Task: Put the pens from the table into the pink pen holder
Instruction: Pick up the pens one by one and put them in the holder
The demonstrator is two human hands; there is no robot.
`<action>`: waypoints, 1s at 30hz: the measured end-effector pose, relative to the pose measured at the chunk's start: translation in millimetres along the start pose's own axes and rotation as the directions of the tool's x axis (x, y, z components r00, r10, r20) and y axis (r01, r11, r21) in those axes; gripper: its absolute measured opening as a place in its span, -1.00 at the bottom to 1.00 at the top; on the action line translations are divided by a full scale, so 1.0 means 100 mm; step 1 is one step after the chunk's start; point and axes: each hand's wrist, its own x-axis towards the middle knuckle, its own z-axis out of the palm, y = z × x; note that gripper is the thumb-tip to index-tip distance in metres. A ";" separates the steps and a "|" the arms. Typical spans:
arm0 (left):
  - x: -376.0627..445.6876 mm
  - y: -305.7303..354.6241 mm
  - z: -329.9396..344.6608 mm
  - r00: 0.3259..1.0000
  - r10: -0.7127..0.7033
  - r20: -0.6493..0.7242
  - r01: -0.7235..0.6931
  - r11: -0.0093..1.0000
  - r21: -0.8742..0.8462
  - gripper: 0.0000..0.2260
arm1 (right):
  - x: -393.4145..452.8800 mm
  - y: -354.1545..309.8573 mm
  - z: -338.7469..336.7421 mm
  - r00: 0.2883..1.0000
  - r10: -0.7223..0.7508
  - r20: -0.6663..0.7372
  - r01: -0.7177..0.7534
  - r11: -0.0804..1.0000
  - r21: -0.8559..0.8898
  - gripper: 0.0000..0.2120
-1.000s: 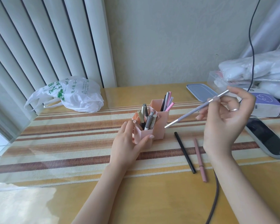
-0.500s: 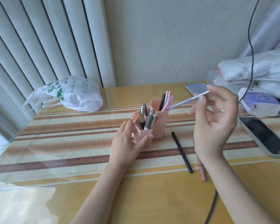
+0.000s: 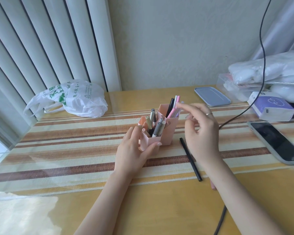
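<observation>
The pink pen holder (image 3: 168, 131) stands mid-table on the striped mat, with several pens upright in its compartments. My left hand (image 3: 132, 150) grips its low front compartment. Just right of the tall rear compartment is my right hand (image 3: 202, 129), fingers spread, the index fingertip by the pen tops. A lilac pen (image 3: 177, 112) stands in that rear compartment, below the fingertip. A black pen (image 3: 190, 160) lies on the mat right of the holder. Only the end of a pink pen (image 3: 213, 185) shows under my right forearm.
A white plastic bag (image 3: 75, 99) lies at the back left. On the right are a blue-grey lid (image 3: 211, 96), a purple tissue pack (image 3: 271, 106), a phone (image 3: 277, 141), a hanging black cable (image 3: 241, 114) and a pile of white bags (image 3: 261, 72).
My right hand moved left to the holder with the lilac pen; the pen now stands in the rear compartment and the fingers have opened. The left hand has stayed on the holder.
</observation>
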 end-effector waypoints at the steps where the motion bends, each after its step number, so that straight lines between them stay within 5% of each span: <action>1: 0.00 0.00 0.00 1.000 0.000 0.002 0.000 1.000 0.001 -0.43 | 0.01 0.00 -0.03 1.000 0.019 0.000 -0.019 1.000 0.023 -0.50; 6: 0.00 0.00 0.00 1.000 -0.005 0.006 0.005 1.000 0.002 -0.43 | 0.10 0.14 -0.21 0.943 0.332 0.014 -0.332 0.940 0.079 -0.60; 9: 0.01 0.00 0.00 1.000 -0.002 0.000 0.002 1.000 0.002 -0.46 | 0.11 0.27 -0.28 0.829 0.492 0.266 -0.469 0.870 -0.149 -0.79; 12: 0.01 -0.01 0.01 1.000 -0.003 0.000 0.003 1.000 0.001 -0.46 | 0.03 0.29 -0.25 0.702 0.520 0.487 -0.381 0.852 -0.360 -0.78; 16: 0.01 0.00 0.00 1.000 0.003 -0.005 -0.003 1.000 -0.004 -0.44 | -0.07 0.23 -0.14 0.575 0.539 0.615 -0.195 0.821 -0.537 -0.69; 25: 0.01 -0.01 0.00 1.000 -0.003 -0.008 0.003 1.000 -0.006 -0.44 | -0.13 0.20 -0.14 0.581 0.590 0.560 -0.096 0.733 -0.673 -0.63; 30: 0.00 -0.01 0.00 1.000 0.004 -0.007 -0.004 1.000 -0.010 -0.44 | -0.08 0.21 -0.12 0.551 0.597 0.583 -0.366 0.801 -0.474 -0.92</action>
